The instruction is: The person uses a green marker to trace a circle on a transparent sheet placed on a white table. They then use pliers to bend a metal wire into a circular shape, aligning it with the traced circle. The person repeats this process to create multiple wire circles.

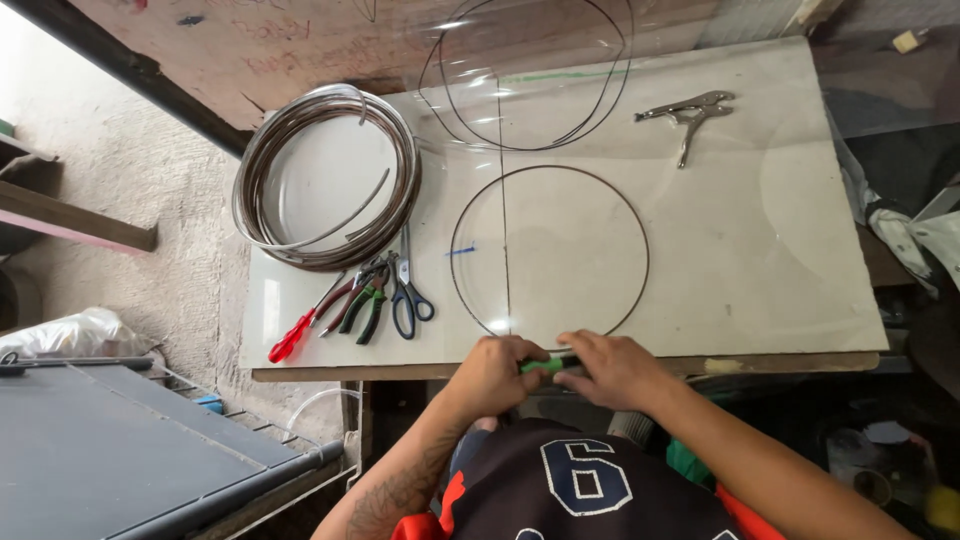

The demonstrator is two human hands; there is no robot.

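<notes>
A thin dark wire ring (648,250) lies flat on the pale board (760,230). Its near edge meets my hands at the board's front edge. My left hand (492,375) and my right hand (612,368) are closed side by side around a green-handled tool (545,364), of which only a short green piece shows between them. The tool's working end is hidden under my fingers. Whether it touches the ring I cannot tell.
A thick coil of wire (325,175) rests at the board's left. Beside it lie a red screwdriver (300,328), green-handled pliers (365,305) and blue scissors (408,295). Locking pliers (690,112) sit at the far right; a second wire loop (530,70) lies beyond.
</notes>
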